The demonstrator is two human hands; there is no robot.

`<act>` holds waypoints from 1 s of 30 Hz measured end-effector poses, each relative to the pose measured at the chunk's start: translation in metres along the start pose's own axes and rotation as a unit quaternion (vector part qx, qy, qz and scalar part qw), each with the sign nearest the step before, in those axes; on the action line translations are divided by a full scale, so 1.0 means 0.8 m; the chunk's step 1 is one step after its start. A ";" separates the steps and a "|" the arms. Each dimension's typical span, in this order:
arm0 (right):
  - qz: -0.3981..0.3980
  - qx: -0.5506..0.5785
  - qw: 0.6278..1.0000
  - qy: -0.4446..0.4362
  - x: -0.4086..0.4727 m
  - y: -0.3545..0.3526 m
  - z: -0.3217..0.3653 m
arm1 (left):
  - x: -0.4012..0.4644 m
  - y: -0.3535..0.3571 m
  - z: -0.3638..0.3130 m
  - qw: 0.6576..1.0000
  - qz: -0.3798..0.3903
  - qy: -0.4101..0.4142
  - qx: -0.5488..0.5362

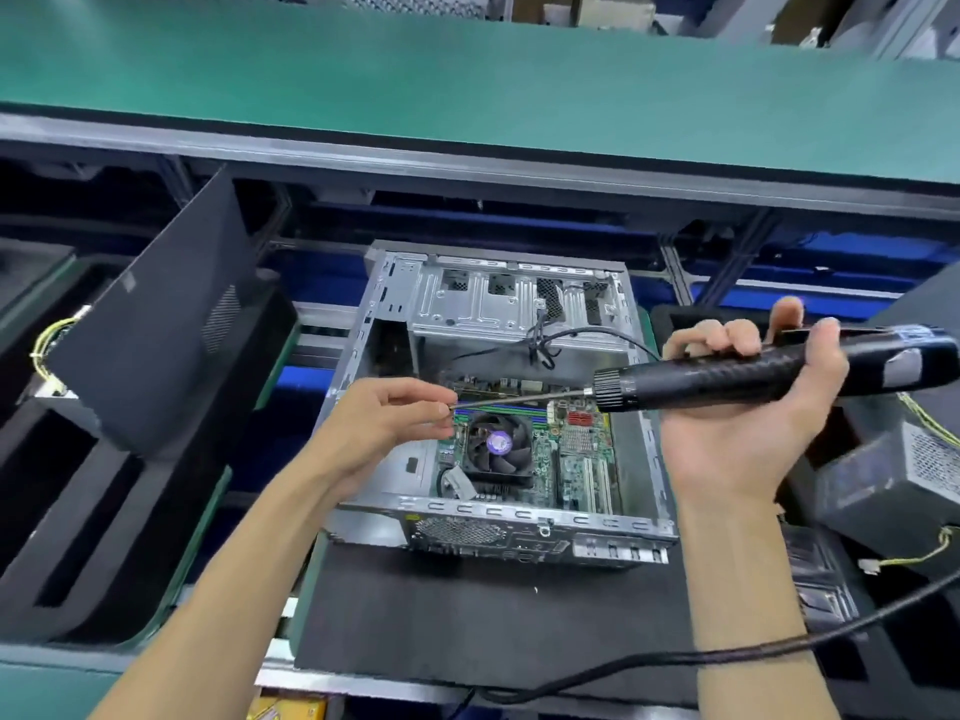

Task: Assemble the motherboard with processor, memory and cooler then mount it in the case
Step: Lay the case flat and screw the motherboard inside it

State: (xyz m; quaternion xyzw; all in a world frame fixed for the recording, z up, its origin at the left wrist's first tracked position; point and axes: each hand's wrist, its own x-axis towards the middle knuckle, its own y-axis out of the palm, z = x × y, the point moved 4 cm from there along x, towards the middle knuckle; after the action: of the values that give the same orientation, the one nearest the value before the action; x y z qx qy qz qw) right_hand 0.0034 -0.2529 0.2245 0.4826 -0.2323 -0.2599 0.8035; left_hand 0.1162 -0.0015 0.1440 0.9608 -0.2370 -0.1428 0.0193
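- Gripping the black body of an electric screwdriver [769, 374], the right hand [748, 407] has its fingers curled over the top of the handle and its palm turned up beneath it; the tool lies nearly level, pointing left.
- The screwdriver's thin bit [519, 398] reaches left over the open case [498, 407], and its tip meets the fingertips of the left hand [384, 423].
- The left hand's thumb and forefinger are drawn together in a pinch at the bit's tip; whether a screw sits between them is too small to tell. The other fingers are loosely curled.
- Both hands hover above the case, not touching it.
- The case lies on its side on a dark mat [467, 615] on the surface, with its open side facing up.
- The motherboard [576, 449] lies flat inside the case, in the half nearer the person.
- A cooler [498, 444] with a black fan sits on the board, and memory slots run just behind it.
- A metal drive cage [519, 304] fills the far half of the case, with a black cable [582, 332] trailing from it.
- A black side panel [171, 324] leans upright to the left of the case.
- The screwdriver's cord [727, 657] trails across the lower right.
- A green conveyor belt [467, 80] runs across the far side.
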 end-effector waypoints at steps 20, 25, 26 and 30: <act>-0.014 -0.069 0.997 0.032 0.072 -0.001 -0.027 | 0.024 -0.002 0.017 0.995 0.044 -0.006 0.093; -0.005 -0.090 0.995 0.032 0.077 -0.010 -0.028 | 0.041 -0.018 0.025 0.965 -0.009 -0.066 0.252; -0.003 -0.096 0.995 0.032 0.078 -0.012 -0.028 | 0.044 -0.019 0.030 0.948 -0.015 -0.091 0.306; 0.011 -0.111 0.993 0.033 0.083 -0.013 -0.032 | 0.051 -0.002 0.055 0.897 0.057 -0.178 0.401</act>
State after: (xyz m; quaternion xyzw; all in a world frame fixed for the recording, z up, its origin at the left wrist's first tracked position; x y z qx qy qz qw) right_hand 0.0675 -0.2831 0.2125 0.3960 -0.1809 -0.2596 0.8621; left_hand 0.1391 -0.0173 0.0913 0.8305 -0.3276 -0.2025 -0.4025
